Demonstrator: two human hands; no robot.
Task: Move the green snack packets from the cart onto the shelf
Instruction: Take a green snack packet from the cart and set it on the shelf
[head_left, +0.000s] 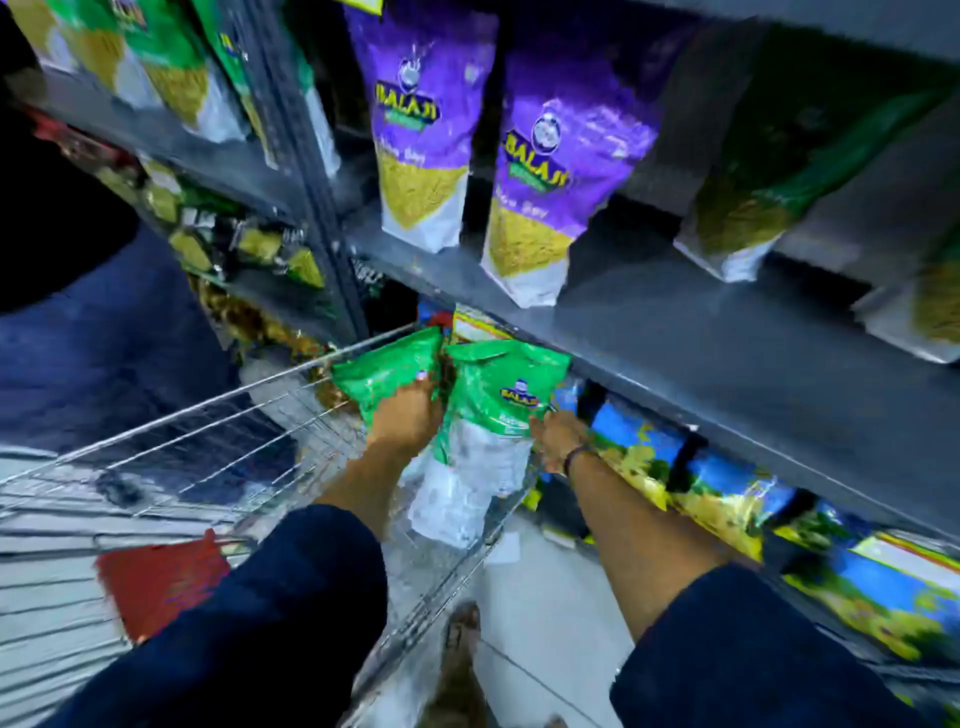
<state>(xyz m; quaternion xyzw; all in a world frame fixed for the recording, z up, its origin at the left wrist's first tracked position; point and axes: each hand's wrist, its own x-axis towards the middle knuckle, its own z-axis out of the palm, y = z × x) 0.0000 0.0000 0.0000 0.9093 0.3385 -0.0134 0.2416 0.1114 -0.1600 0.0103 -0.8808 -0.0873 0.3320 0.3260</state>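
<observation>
Each hand grips a green packet, left hand (402, 415) and right hand (558, 434), over the cart (208, 415); next, lift them onto the shelf (675, 332).

Purple packets (423, 130) upright on grey shelf (649, 312)

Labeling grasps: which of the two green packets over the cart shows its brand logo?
The right green packet, gripped by the right hand, shows the logo. The left green packet, in the left hand, shows none.
</observation>
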